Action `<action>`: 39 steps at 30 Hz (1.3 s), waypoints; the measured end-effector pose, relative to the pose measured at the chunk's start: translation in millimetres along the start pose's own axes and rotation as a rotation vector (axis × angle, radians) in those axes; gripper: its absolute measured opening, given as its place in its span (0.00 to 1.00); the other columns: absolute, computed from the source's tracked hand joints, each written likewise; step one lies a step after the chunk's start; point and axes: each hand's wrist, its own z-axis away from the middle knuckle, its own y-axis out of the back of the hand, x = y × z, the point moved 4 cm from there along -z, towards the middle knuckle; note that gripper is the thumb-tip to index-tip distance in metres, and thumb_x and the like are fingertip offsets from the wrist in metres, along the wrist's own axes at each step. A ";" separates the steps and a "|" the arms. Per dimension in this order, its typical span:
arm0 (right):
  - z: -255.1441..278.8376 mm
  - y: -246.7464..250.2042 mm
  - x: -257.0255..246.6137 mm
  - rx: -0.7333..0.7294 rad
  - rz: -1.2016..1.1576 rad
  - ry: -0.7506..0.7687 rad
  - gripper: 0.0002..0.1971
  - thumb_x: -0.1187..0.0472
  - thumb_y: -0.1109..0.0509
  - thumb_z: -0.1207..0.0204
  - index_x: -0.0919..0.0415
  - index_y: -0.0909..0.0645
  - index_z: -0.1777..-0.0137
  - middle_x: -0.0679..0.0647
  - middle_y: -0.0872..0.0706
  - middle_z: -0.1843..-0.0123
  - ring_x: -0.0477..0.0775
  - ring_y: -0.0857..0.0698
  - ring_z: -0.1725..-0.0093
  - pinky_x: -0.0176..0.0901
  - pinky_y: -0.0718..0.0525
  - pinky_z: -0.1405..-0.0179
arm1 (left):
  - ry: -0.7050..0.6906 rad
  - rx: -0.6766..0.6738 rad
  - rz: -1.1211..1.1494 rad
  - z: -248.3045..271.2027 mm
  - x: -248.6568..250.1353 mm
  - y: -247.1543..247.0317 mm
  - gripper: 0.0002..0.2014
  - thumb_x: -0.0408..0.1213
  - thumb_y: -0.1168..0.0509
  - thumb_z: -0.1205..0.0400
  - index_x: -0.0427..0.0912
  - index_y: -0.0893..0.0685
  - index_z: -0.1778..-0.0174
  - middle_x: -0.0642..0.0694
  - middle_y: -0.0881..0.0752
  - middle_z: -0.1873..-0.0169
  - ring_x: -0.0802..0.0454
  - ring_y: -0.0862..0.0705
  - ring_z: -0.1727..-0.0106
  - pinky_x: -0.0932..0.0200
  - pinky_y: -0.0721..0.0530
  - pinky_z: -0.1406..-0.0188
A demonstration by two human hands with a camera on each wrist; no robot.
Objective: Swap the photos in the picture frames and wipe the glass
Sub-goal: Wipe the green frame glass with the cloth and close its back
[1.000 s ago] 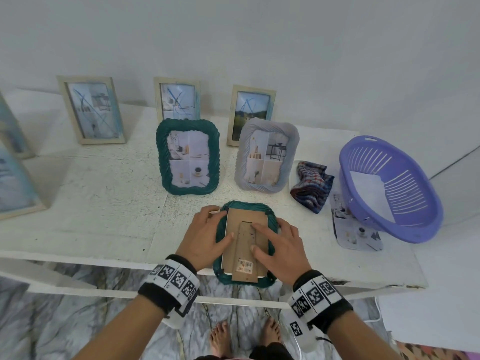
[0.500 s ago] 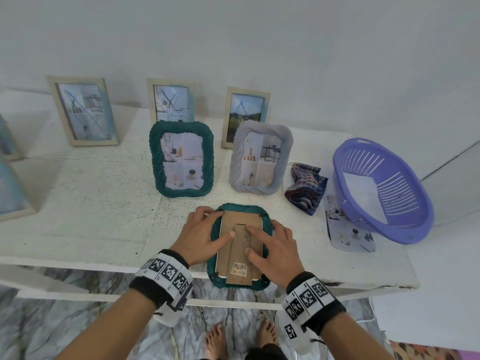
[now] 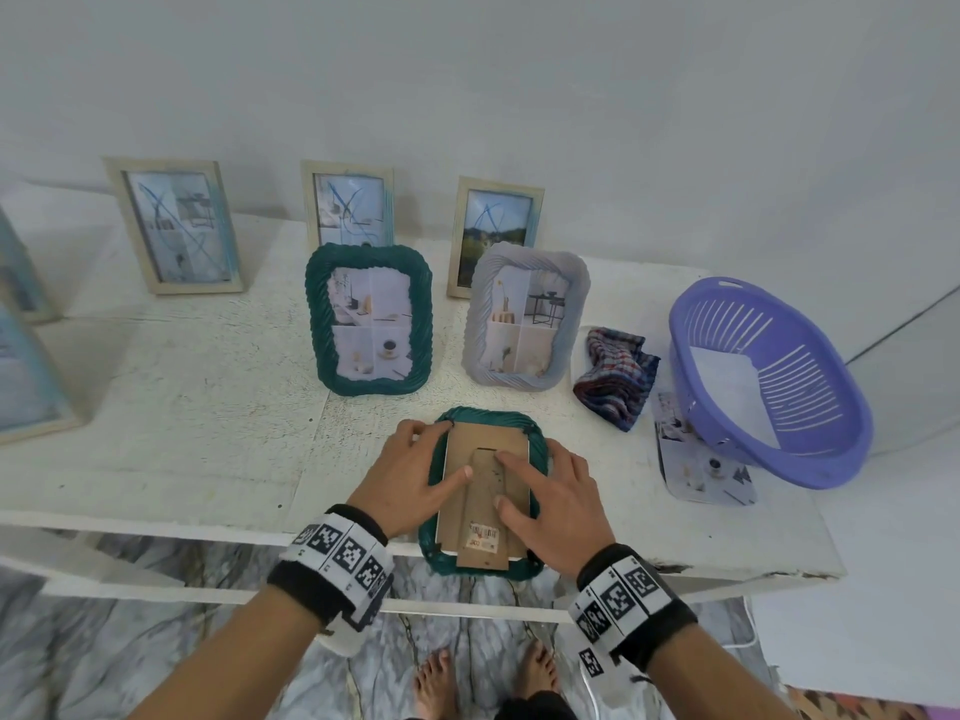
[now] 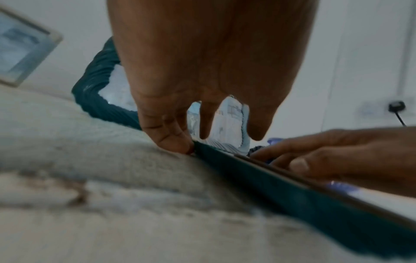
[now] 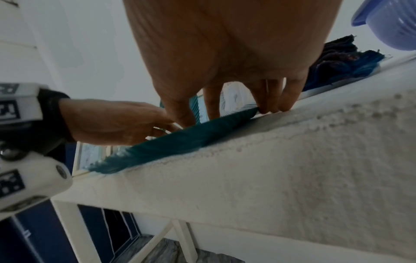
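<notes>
Change since a second ago: little. My hands stay on the face-down green frame [image 3: 436, 550]; the left thumb has slid slightly further onto the board, and my head view has shifted, nothing else on the table moved.

Left hand [image 3: 402, 478]: fingers nearly straight, spread; tips at the frame's far-left corner, thumb flat on the cardboard backing [image 3: 485, 498]. Presses, grips nothing. In the left wrist view a fingertip [image 4: 178, 144] touches the frame's edge where it meets the table.

Right hand [image 3: 553, 504]: fingers extended, index and thumb pressed on the backing's stand flap, the remaining fingers over the frame's right rim. Holds nothing.

Green frame: lies glass-down at the near edge of the white table [image 3: 208, 433], its near end overhanging. A sticker sits near the backing's near end.

Beyond, upright: second green frame [image 3: 370, 319], then grey frame [image 3: 524, 317] to its right. Far row: three pale wooden frames [image 3: 174, 226].

Right: checked cloth [image 3: 615, 376], purple basket [image 3: 769, 379] resting partly on a loose photo [image 3: 701, 475].

Hard to make out: frames at far left, cut off by the picture edge; both wrist views blurred; the frame's glass side hidden.
</notes>
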 end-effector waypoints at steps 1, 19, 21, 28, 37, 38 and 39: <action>1.2 -0.5 -1.6 0.011 0.050 0.002 0.31 0.32 0.49 0.29 0.34 0.34 0.24 0.58 0.39 0.20 0.62 0.39 0.24 0.57 0.31 0.28 | 0.010 0.030 0.112 3.2 3.0 2.3 0.29 0.58 0.37 0.17 0.52 0.31 0.23 0.49 0.26 0.39 0.57 0.24 0.37 0.62 0.24 0.38; 10.5 71.9 -34.4 -0.019 -0.746 -0.160 0.16 0.52 0.34 0.20 0.54 0.23 0.34 0.51 0.13 0.47 0.56 0.13 0.48 0.57 0.12 0.49 | -0.062 0.003 0.805 19.9 54.2 20.8 0.28 0.65 0.56 0.17 0.61 0.26 0.26 0.61 0.16 0.34 0.63 0.18 0.35 0.59 0.21 0.36; 11.3 70.1 -20.6 0.033 -1.008 -0.217 0.09 0.62 0.36 0.18 0.58 0.19 0.40 0.58 0.10 0.50 0.60 0.11 0.52 0.57 0.11 0.53 | -0.096 0.024 0.632 22.0 46.0 16.9 0.23 0.62 0.52 0.15 0.61 0.24 0.28 0.63 0.19 0.33 0.68 0.21 0.33 0.61 0.24 0.33; 11.8 10.5 20.0 -0.020 -1.294 -0.406 0.09 0.70 0.36 0.18 0.63 0.20 0.40 0.65 0.11 0.55 0.62 0.15 0.56 0.59 0.18 0.51 | -0.148 0.000 0.105 24.8 -5.9 -6.9 0.37 0.63 0.56 0.22 0.46 0.25 0.24 0.51 0.25 0.25 0.53 0.28 0.26 0.54 0.34 0.23; 4.7 11.9 34.9 0.065 -0.186 -0.234 0.19 0.47 0.34 0.21 0.56 0.21 0.35 0.54 0.23 0.45 0.55 0.19 0.45 0.45 0.21 0.46 | -0.216 -0.027 -0.132 28.7 -25.3 -13.5 0.42 0.76 0.53 0.25 0.56 0.34 0.18 0.65 0.37 0.20 0.61 0.41 0.21 0.51 0.43 0.21; 0.9 17.3 36.3 0.088 -0.172 -0.231 0.19 0.46 0.34 0.21 0.56 0.21 0.35 0.54 0.22 0.44 0.56 0.18 0.44 0.46 0.20 0.46 | -0.219 -0.051 -0.149 29.2 -26.3 -13.7 0.45 0.80 0.54 0.27 0.58 0.39 0.17 0.66 0.43 0.19 0.63 0.46 0.19 0.55 0.50 0.20; -4.3 25.6 37.9 0.141 -0.158 -0.225 0.19 0.47 0.35 0.20 0.57 0.21 0.36 0.56 0.22 0.43 0.57 0.18 0.44 0.47 0.19 0.47 | -0.220 -0.081 -0.173 29.3 -27.4 -14.0 0.48 0.82 0.53 0.30 0.59 0.44 0.16 0.66 0.48 0.18 0.65 0.53 0.18 0.57 0.56 0.20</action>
